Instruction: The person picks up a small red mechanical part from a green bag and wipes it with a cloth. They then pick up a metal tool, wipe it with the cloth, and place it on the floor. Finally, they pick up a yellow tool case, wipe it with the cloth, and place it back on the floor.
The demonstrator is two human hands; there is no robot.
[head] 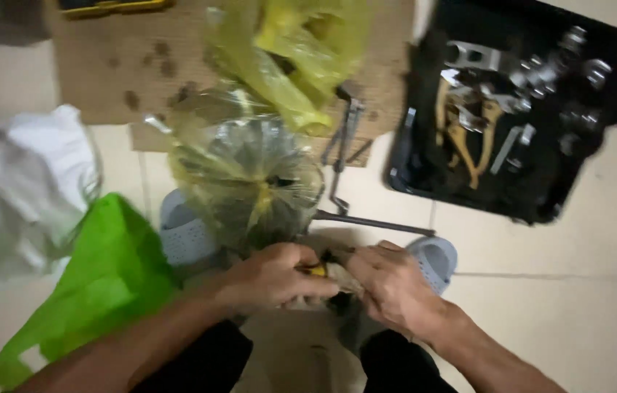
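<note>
Floor [541, 320] carries all. Black tray [614, 94] of metal parts upper right; white bag [24, 182] and green bag [112, 276] left, untouched. Clear bag [243, 175], yellow-tinted, stands just above hands, apparently unopened. Left hand [272, 276] and right hand [396, 287] close together, grips pinching small yellow-tipped item [317, 271], blurred; work looks early.

The small yellow-tipped object [317, 271] pinched between the hands [337, 280] is mostly covered by fingers, so its kind cannot be told. Motion blur smears the tools in the black tray [425, 191]. The yellow case [112, 6] is cut off at the top edge.
</note>
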